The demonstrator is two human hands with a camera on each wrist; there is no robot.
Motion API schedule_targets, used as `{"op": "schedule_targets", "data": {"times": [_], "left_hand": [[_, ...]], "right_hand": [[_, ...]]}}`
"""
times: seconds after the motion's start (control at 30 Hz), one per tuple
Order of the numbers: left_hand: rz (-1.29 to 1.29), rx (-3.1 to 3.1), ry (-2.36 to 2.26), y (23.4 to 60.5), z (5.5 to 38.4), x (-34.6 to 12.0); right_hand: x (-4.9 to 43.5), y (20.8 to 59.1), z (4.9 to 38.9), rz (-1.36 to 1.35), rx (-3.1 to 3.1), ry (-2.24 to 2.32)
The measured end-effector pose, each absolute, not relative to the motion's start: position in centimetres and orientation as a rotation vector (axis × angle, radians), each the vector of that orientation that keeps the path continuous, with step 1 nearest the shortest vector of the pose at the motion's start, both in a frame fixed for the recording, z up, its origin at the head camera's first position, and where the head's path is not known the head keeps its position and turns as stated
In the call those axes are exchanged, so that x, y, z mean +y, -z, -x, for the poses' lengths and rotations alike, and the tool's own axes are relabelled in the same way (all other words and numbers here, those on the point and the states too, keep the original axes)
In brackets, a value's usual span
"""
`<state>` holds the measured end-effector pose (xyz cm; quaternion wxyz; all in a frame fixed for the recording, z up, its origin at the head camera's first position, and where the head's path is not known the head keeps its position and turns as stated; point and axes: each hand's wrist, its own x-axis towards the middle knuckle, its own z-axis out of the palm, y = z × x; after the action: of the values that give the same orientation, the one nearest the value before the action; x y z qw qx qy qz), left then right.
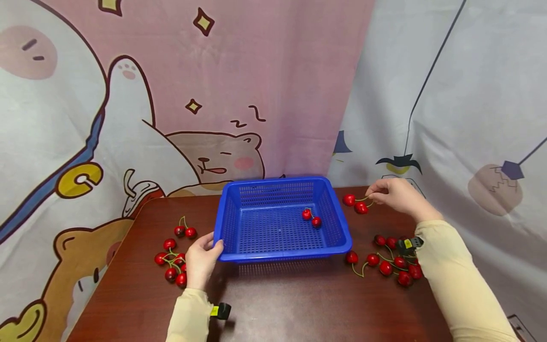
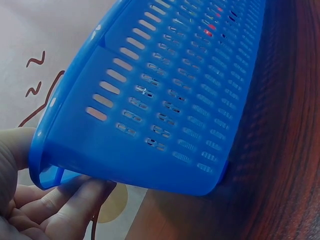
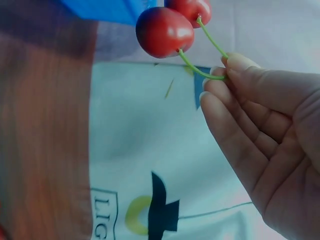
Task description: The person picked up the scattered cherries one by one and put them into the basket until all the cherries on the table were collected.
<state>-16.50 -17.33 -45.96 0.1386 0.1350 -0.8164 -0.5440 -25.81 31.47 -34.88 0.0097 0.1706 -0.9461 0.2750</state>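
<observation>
A blue plastic basket (image 1: 282, 256) with slotted sides stands on the table. My left hand (image 1: 202, 259) grips its rim at the near left corner, thumb over the rim and fingers beneath, as the left wrist view shows from the side. Inside the basket, toward the right, lies a pair of red cherries (image 1: 316, 222). Just beyond the basket's right side, my right hand (image 1: 397, 195) pinches the green stems of another cherry pair (image 1: 361, 207) between thumb and fingers. Those two cherries (image 3: 165, 32) hang off the fingertips in the right wrist view.
On the dark red-brown table (image 1: 290, 304), several cherries (image 1: 171, 274) lie left of the basket, partly behind the left hand. A larger group of cherries (image 1: 386, 268) lies at the right, partly under the right forearm. A printed cloth (image 1: 295, 95) hangs behind the table.
</observation>
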Motion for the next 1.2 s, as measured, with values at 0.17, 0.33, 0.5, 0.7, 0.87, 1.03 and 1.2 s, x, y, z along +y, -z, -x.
{"op": "schedule_targets", "data": {"times": [0.17,0.33,0.5,0.7,0.87,1.03,1.2], "left_hand": [[-0.39,-2.349,1.588,46.0,16.5,-17.3],[-0.391,-2.343,1.581,46.1,16.7,-17.3],[-0.392,-2.346,1.563,46.1,16.8,-17.3],[-0.393,-2.349,1.562,46.0,16.7,-17.3],[-0.397,-2.343,1.578,46.0,16.7,-17.2],[-0.394,-2.348,1.591,45.8,16.6,-17.2],[-0.391,-2.358,1.577,45.8,16.5,-17.2]], "right_hand": [[29.8,33.9,26.4,-0.586,-2.913,-0.871],[27.9,33.3,27.1,-0.641,-2.89,-0.88],[25.9,33.1,27.9,-0.679,-2.893,-0.863],[23.7,33.4,28.9,-0.706,-2.913,-0.919],[22.2,33.9,29.4,-0.75,-2.924,-0.929],[20.5,34.8,29.9,-0.771,-2.961,-0.927],[19.1,35.8,30.5,-0.832,-3.001,-0.953]]}}
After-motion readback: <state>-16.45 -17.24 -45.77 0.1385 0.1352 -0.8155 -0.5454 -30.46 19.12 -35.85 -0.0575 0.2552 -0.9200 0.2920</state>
